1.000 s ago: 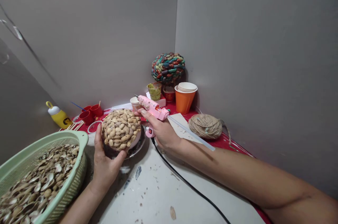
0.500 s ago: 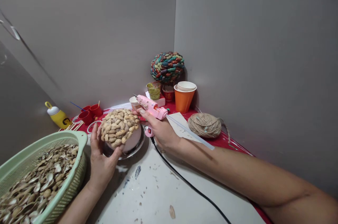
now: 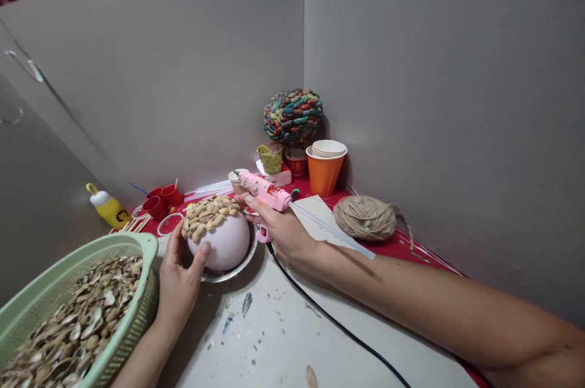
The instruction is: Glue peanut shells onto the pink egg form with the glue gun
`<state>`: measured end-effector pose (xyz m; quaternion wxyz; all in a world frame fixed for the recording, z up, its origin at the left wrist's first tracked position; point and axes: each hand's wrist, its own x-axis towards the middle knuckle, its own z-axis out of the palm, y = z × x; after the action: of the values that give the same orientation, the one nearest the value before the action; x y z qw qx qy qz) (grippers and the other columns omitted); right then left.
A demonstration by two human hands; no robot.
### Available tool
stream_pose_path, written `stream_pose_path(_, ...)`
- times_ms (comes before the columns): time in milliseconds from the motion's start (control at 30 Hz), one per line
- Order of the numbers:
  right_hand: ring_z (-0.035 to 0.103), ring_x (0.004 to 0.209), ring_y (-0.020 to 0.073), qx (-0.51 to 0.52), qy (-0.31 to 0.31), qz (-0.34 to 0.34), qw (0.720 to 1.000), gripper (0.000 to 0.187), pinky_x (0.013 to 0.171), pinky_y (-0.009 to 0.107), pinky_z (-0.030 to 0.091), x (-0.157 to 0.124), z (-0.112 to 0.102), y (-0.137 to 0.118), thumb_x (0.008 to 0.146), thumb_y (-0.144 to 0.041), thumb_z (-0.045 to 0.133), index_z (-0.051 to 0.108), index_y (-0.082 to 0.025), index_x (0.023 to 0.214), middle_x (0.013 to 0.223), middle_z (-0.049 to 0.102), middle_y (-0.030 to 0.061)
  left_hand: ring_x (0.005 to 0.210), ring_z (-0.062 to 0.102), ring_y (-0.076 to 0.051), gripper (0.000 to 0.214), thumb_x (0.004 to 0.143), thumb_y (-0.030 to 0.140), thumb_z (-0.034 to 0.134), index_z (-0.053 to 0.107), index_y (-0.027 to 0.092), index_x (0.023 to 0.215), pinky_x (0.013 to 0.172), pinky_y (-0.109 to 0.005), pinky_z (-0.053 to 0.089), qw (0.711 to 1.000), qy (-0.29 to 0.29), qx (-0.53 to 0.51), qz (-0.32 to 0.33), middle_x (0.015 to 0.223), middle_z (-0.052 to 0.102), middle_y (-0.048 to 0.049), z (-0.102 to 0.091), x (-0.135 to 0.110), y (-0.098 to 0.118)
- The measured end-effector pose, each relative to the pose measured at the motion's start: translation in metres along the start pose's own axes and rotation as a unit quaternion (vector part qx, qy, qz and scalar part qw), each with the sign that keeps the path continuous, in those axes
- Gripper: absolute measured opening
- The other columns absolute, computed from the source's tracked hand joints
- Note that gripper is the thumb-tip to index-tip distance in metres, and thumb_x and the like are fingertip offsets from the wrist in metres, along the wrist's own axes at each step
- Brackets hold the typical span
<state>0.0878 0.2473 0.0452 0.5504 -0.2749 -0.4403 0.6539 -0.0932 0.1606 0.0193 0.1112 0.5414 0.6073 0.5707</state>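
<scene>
A pale foam-like ball (image 3: pixel 227 240), its upper part covered with peanut shells (image 3: pixel 208 214), rests in a shallow metal bowl (image 3: pixel 250 258). My left hand (image 3: pixel 180 278) grips the ball from the left, thumb on the bare surface and fingers behind the shells. In my right hand (image 3: pixel 286 229) is a pink hot glue gun (image 3: pixel 262 188), its nozzle pointing up and left above the ball's far right side. A clear glue stick (image 3: pixel 336 231) sticks out of the gun's back, and a black cord (image 3: pixel 329 318) runs from its handle.
A green basket (image 3: pixel 153 254) of peanut shells stands at left. Behind are red cups (image 3: pixel 156 208), a yellow bottle (image 3: pixel 109 210), an orange cup (image 3: pixel 325 172) and a colourful shell-covered ball (image 3: pixel 293 115). Twine (image 3: pixel 364 218) lies at right. Grey walls (image 3: pixel 411 71) close off the back.
The ball has turned so its shell-covered part faces up and away, and more bare surface shows toward me. The glue gun stays in my right hand. The view has shifted slightly.
</scene>
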Motion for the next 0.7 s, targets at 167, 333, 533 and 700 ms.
stream_pose_path(167,0.065,0.077,0.0174,0.007,0.0,0.009,1.0,0.041,0.065,0.028,0.052,0.0021,-0.0018,0.0032,0.075,-0.047,0.073,0.072,-0.019,0.104,0.081,0.071,0.0042,0.132,0.047,-0.033,0.071,0.078,0.049,0.07,0.049,0.021,0.14,0.113,-0.05,0.031,0.991,0.016,0.135,0.02,0.14,0.053,-0.0141,-0.0044,0.0025,-0.0026)
stream_pose_path(333,0.065,0.08,0.0179,0.015,-0.003,0.014,1.0,0.04,0.069,0.029,0.053,0.0014,-0.001,0.0009,0.075,-0.048,0.073,0.072,-0.02,0.105,0.086,0.073,0.0052,0.131,0.049,-0.028,0.08,0.079,0.042,0.073,0.035,0.028,0.147,0.111,-0.048,0.036,0.998,0.01,0.057,0.007,0.143,0.05,-0.013,-0.0008,0.0018,0.0016)
stream_pose_path(533,0.064,0.077,0.0167,0.009,-0.006,0.017,1.0,0.045,0.065,0.027,0.051,0.0009,0.0005,-0.0013,0.073,-0.052,0.073,0.072,-0.019,0.103,0.091,0.073,0.0064,0.134,0.046,-0.027,0.071,0.085,0.042,0.066,0.034,0.028,0.147,0.113,-0.046,0.034,1.0,-0.007,0.02,0.015,0.146,0.048,-0.0128,0.0014,0.0005,-0.0002)
stream_pose_path(700,0.065,0.083,0.018,-0.01,0.002,0.031,0.999,0.043,0.051,0.02,0.04,0.0011,-0.0004,-0.0048,0.075,-0.049,0.072,0.071,-0.019,0.106,0.093,0.072,0.0067,0.143,0.033,-0.027,0.07,0.09,0.044,0.059,0.03,0.025,0.152,0.118,-0.044,0.023,0.996,-0.005,0.086,0.032,0.156,0.038,-0.011,0.0009,-0.0027,-0.0017)
